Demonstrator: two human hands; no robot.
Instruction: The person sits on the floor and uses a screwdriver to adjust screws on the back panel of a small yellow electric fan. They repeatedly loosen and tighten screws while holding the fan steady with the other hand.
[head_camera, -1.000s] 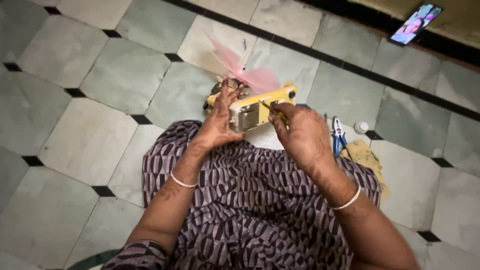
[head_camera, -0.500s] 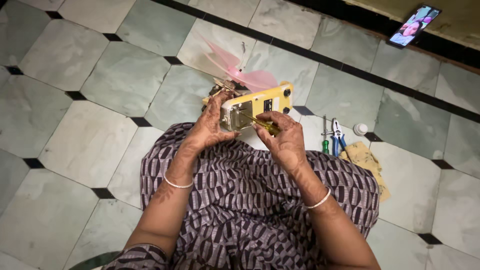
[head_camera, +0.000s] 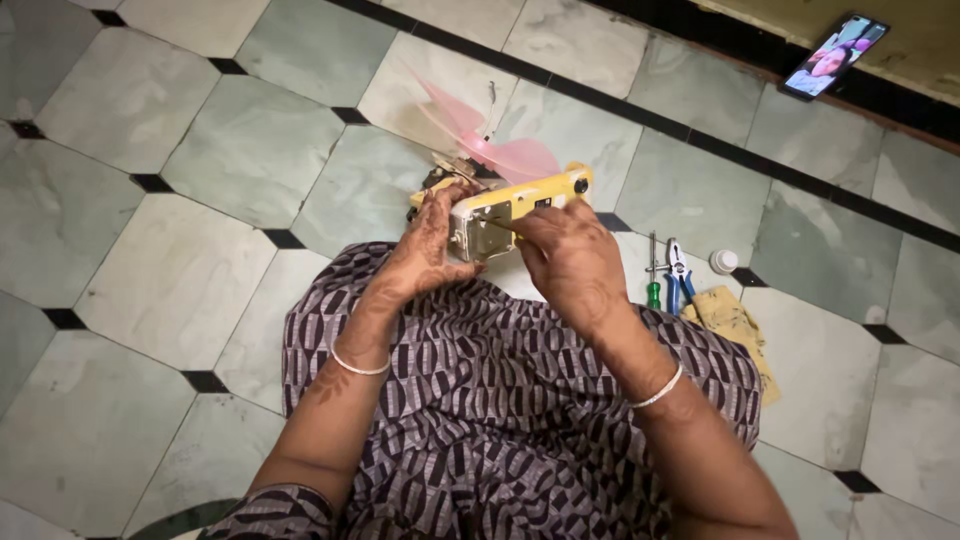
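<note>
A small yellow fan unit (head_camera: 535, 195) with translucent pink blades (head_camera: 490, 145) rests over my lap, above the patterned cloth (head_camera: 500, 400). My left hand (head_camera: 425, 245) grips its left end, beside an open grey panel (head_camera: 478, 230). My right hand (head_camera: 570, 255) is curled over the unit's front, fingers closed around a thin tool whose tip points into the panel. The tool's body is mostly hidden under my fingers.
On the tiled floor (head_camera: 180, 270) to the right lie a green-handled screwdriver (head_camera: 653, 285), blue-handled pliers (head_camera: 682, 280), a small white cap (head_camera: 722, 262) and a yellow cloth (head_camera: 735, 325). A lit phone (head_camera: 835, 55) leans at the far wall.
My right hand has moved left and up from beside the unit onto its front, closing in on the grey panel. The left hand keeps its grip.
</note>
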